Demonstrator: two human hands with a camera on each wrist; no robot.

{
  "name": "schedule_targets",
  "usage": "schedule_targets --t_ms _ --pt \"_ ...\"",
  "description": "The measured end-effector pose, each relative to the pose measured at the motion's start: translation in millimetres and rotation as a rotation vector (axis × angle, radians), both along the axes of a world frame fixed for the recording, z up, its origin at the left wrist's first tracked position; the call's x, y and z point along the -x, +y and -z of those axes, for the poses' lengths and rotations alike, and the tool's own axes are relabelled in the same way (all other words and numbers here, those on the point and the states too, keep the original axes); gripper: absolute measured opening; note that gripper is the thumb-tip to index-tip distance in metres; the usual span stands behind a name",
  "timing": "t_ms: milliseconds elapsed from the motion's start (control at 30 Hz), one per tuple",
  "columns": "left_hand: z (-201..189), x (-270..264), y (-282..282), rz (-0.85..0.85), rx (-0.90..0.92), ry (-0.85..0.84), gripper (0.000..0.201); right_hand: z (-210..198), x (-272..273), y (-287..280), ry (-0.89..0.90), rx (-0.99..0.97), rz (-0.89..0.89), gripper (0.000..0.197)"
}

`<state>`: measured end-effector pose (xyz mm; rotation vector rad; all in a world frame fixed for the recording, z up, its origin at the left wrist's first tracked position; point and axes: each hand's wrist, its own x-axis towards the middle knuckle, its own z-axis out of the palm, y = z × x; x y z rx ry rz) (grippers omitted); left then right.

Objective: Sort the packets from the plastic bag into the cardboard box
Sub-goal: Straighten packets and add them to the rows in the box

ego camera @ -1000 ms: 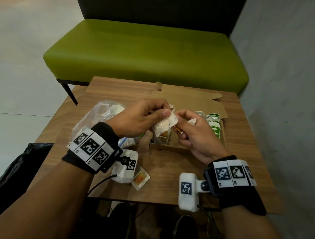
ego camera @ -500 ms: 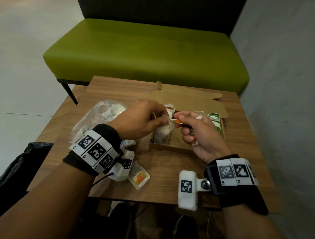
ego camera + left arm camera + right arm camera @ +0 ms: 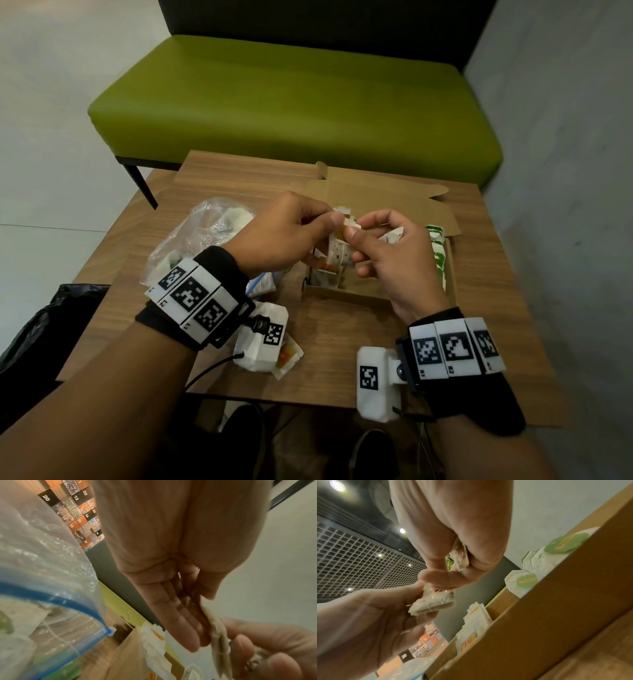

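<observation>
Held above the near-left part of the cardboard box [image 3: 346, 295], the packet [image 3: 337, 251] looks light, soft and crushable, best pinched by its edges as both the left hand [image 3: 284, 236] and right hand [image 3: 390, 260] have their grip clamped on it, while orange-tagged packets [image 3: 473, 627] fill the box's left, green-tagged packets [image 3: 435, 253] its right, and the plastic bag [image 3: 202, 236] on the surface at left holds more.

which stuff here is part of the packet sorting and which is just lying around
Job:
plastic bag
cardboard box
packet held by left hand and right hand
loose packets on the table

Just there:
green bench
black bag
</observation>
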<state>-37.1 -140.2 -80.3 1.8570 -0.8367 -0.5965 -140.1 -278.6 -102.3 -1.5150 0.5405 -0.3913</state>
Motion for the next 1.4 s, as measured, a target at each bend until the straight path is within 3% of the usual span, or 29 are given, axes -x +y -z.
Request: schedule_targets --t_ms 100,233,367,467,800,1000,1233,1400 --pt "1 0 1 -0.004 0.005 0.019 0.015 4 1 -3 0.047 0.061 -0.028 0.021" --pt "7 -4 2 -0.021 -0.082 0.022 0.012 14 4 -10 0.181 0.173 -0.163 0.008" --pt "14 -7 4 -0.004 -0.263 -0.156 0.011 19 3 -11 0.295 0.384 -0.257 0.019" --pt "15 -8 4 -0.094 -0.314 -0.215 0.01 21 1 -12 0.365 0.445 -0.284 0.022" --pt "15 -6 3 -0.216 -0.324 0.087 0.014 20 -5 -9 0.424 0.545 -0.334 0.021" --pt "14 -6 3 -0.234 -0.339 0.136 0.014 19 -5 -9 0.486 0.624 -0.396 0.017" --pt "13 -5 1 -0.246 -0.351 0.133 0.015 15 -9 0 0.539 0.794 -0.312 0.025" --pt "13 -5 1 -0.243 -0.359 0.123 0.015 14 -9 -2 0.564 0.733 -0.376 0.025"
